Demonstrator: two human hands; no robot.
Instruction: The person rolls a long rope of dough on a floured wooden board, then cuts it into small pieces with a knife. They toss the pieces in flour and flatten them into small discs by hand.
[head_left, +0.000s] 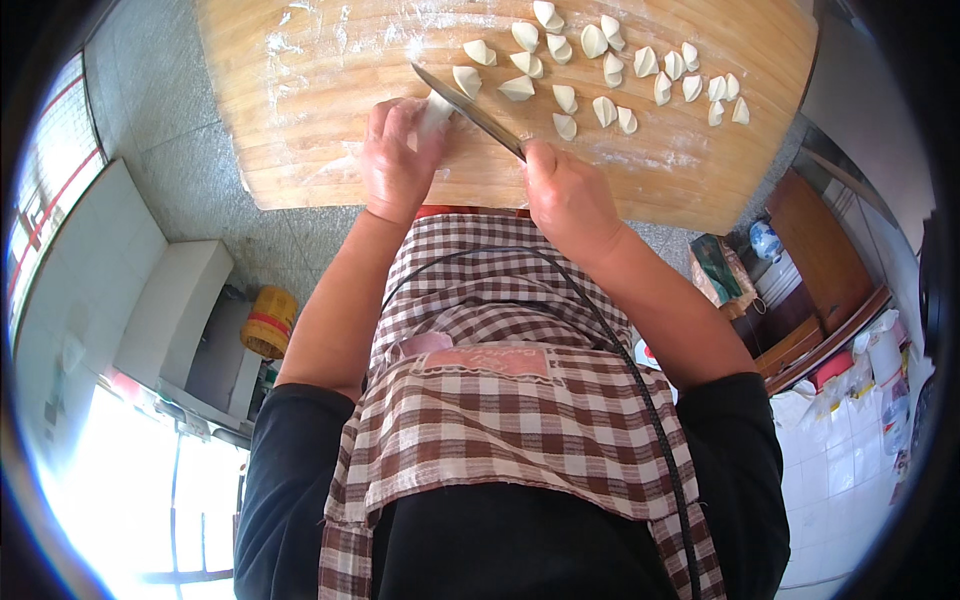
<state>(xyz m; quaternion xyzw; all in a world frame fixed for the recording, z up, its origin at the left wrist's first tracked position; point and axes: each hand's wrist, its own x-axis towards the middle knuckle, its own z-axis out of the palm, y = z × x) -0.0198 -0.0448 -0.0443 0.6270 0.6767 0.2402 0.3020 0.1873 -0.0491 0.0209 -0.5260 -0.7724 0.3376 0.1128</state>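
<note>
My left hand (401, 154) rests on the floured wooden board (315, 135), its fingers around a short piece of pale dough (436, 112). My right hand (574, 195) grips a kitchen knife (472, 111) by its handle, which the fist hides. The blade slants up and left, right beside the dough; whether it touches cannot be told. Just beyond the blade lies a cut dough piece (467, 81). Several more wedge-shaped dough pieces (594, 41) are scattered from there across the board's right half, some close together. White flour (285, 45) streaks the left part of the board.
The board's near edge runs just in front of my checked apron (495, 427). A dark cable (600, 307) loops across the apron. On the lower left stands a yellow bucket (268, 322); on the right are a paper bag (721, 274) and a brown wooden cabinet (821, 255).
</note>
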